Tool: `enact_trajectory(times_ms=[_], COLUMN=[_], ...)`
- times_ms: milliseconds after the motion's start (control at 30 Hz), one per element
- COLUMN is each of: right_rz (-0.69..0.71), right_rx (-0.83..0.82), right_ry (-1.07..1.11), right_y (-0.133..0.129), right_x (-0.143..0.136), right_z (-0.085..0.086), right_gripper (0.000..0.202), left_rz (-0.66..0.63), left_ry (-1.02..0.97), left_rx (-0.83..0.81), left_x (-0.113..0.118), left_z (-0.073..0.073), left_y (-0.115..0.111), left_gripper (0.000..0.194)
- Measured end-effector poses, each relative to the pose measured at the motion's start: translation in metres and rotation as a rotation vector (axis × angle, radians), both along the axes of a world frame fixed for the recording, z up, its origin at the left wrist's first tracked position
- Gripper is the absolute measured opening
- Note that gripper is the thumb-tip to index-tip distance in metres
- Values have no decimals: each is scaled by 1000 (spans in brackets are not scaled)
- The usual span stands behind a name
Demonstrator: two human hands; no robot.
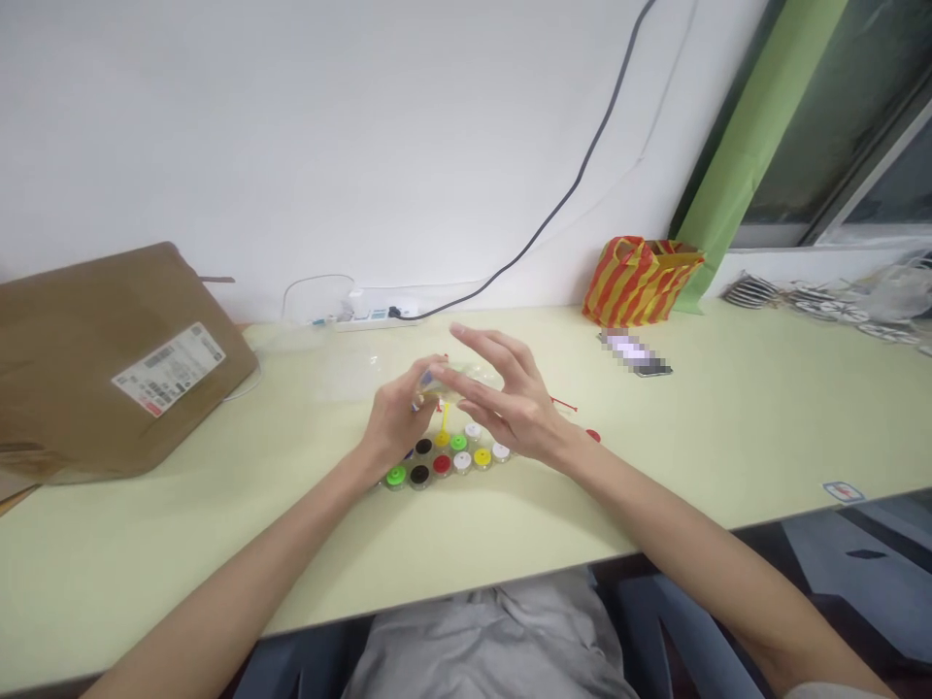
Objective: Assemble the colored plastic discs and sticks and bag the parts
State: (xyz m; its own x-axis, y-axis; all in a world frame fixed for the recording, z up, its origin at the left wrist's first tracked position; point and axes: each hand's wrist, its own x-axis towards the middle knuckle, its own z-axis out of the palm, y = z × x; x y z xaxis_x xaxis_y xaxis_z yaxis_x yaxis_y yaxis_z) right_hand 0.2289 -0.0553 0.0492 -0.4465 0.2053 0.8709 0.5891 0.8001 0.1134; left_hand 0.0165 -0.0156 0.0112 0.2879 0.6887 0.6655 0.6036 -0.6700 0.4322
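Note:
My left hand (399, 417) is closed around a small clear plastic item (473, 371) that shows a bit of blue; much of it is hidden by my fingers. My right hand (514, 393) faces it from the other side, fingers stretched out and apart, some of them at or in front of the item. Below my hands stand several small clear jars with coloured lids, among them a red one (442, 465), a green one (395, 476) and a black one (419, 475). A thin yellow stick (446, 417) rises by the yellow lid (441, 439).
A cardboard parcel (87, 359) lies at the left. A power strip (375, 318) with a black cable is by the wall. To the right are a striped bag (641, 282), a phone (633, 351), a red stick (564, 404) and a red lid (593, 436).

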Motion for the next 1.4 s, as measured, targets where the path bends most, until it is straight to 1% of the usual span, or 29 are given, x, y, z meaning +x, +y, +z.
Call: enact_trajectory(times_ms=[67,133,200,300,367,400,467,533,567,633,700,767,800,833,867,933,1000,1033,1067,1133,1233,1300,1400], right_rz=[-38,-131,-243,-420,-492,-500,-468,-431,-431,-455,-462,-446,-447,-459,-471,-457,-352,-281,-212,-106,-21,1,-9], right_rx=[-52,-167,-373,-805,-1024,-1113,-1264,-1381,-1420,-1445,-1427,-1385,-1339,-1256,-1132,-796,-448,-317,-222,-127,-109,-93,-53], right_ry=[41,151,196,-38,-197,-260,-358,-427,-454,-481,-467,-419,-380,-324,-238,33,336,437,492,501,354,244,179], right_y=[5,17,34,56,64,66,68,69,69,71,72,72,72,71,70,67,63,60,56,49,41,40,42], right_x=[7,21,41,75,94,101,110,113,113,112,111,109,107,105,100,86,68,59,50,37,27,25,23], right_z=[6,9,9,7,7,7,7,6,5,3,0,-2,-3,-4,-5,-7,-9,-11,-12,-15,-18,-20,-23], right_gripper=[41,40,33,19,14,16,24,29,27,19,11,9,11,14,17,22,24,25,23,20,18,18,16], left_rz=[10,-6,-40,-87,-116,-129,-130,-109,-98,-78,-37,37,75,110,133,146,133,128,127,142,177,182,146], left_ry=[-184,-416,-647,-876,-945,-961,-966,-933,-903,-818,-694,-524,-428,-331,-233,-51,99,152,189,230,241,230,219], left_rx=[-99,-207,-322,-420,-434,-435,-424,-400,-384,-338,-255,-139,-85,-40,-3,55,120,150,173,193,193,195,212], left_x=[-1,-3,-6,-9,-9,-9,-7,-6,-6,-7,-9,-12,-14,-15,-17,-21,-24,-25,-27,-30,-34,-36,-36], left_z=[1,1,2,5,6,6,4,0,-2,-6,-7,-6,-5,-4,-3,-2,-2,-2,-3,-3,-4,-3,-2], left_y=[3,9,14,19,20,20,22,25,26,28,27,23,21,18,16,14,14,15,16,19,23,24,24], left_gripper=[38,34,39,48,54,56,59,59,59,59,55,47,44,43,44,51,60,65,69,76,81,82,83])
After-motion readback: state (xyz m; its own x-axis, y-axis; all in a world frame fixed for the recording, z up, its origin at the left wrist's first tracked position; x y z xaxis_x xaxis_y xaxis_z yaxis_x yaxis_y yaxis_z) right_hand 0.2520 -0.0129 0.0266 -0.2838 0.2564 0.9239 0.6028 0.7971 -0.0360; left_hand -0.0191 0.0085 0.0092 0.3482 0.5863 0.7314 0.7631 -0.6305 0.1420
